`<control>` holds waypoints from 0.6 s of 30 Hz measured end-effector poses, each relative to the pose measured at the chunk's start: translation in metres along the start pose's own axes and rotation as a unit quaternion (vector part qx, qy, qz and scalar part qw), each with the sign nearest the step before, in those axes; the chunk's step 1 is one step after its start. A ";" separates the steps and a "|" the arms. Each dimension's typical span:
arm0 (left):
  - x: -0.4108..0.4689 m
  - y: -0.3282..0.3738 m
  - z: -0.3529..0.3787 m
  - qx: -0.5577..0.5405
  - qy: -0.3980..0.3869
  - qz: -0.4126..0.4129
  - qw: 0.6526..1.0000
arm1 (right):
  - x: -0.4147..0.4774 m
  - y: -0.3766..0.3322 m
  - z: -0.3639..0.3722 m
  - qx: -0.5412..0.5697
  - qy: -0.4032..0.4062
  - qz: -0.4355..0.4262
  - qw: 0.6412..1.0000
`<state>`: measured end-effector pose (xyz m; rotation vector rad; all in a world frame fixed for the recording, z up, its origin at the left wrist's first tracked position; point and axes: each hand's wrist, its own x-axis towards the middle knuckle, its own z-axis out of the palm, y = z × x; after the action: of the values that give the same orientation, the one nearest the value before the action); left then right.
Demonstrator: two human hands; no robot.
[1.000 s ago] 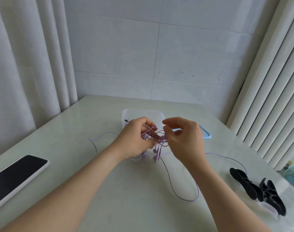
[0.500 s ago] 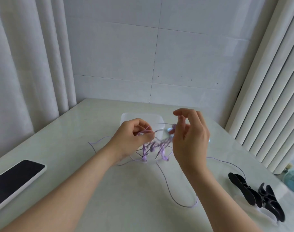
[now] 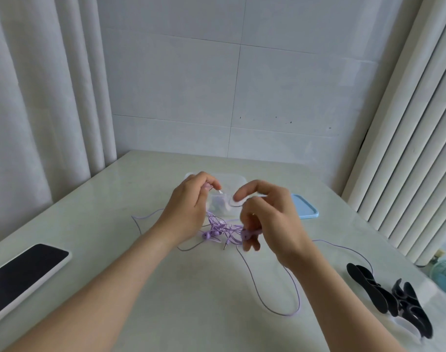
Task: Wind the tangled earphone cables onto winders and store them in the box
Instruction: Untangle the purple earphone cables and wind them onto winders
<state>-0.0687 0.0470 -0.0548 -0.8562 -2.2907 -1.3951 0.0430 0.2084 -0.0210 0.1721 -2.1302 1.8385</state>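
The tangled lilac earphone cables (image 3: 222, 228) lie bunched on the pale green counter (image 3: 191, 313) between the two hands, just in front of the clear plastic box (image 3: 238, 177). The knot's long axis runs left to right. One long loop trails toward the person and another strand runs right toward the black cable winders (image 3: 384, 298). A small jack plug points toward the near edge. The left hand (image 3: 189, 209) has its fingers curled and pinches what seems to be a white-tipped strand end, though blur hides the detail. The right hand (image 3: 270, 219) grips a lilac earpiece in its lower fingers, with thumb and forefinger bent above. Half a second ago the right hand was raised with the tangle hanging; it has now dropped and the knot rests lower. A light blue lid (image 3: 304, 207) lies right of the box, and a white-cased phone (image 3: 21, 273) lies far left.
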 end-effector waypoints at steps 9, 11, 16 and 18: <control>0.009 -0.008 -0.007 -0.002 0.139 -0.038 0.990 | -0.006 -0.003 0.009 -0.057 -0.249 0.160 0.953; 0.012 -0.005 -0.011 -0.048 0.147 -0.062 0.986 | -0.004 0.007 0.009 -0.139 -0.206 0.138 0.959; 0.012 0.006 -0.014 -0.168 0.106 -0.085 0.976 | 0.009 0.041 0.007 -0.381 -0.038 0.002 0.924; 0.010 0.012 -0.013 -0.216 0.070 -0.097 0.969 | 0.011 0.051 0.008 -0.430 -0.031 -0.002 0.902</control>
<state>-0.0695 0.0429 -0.0349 -0.6313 -2.0382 -2.0210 0.0168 0.2104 -0.0663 0.0189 -2.7451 0.7415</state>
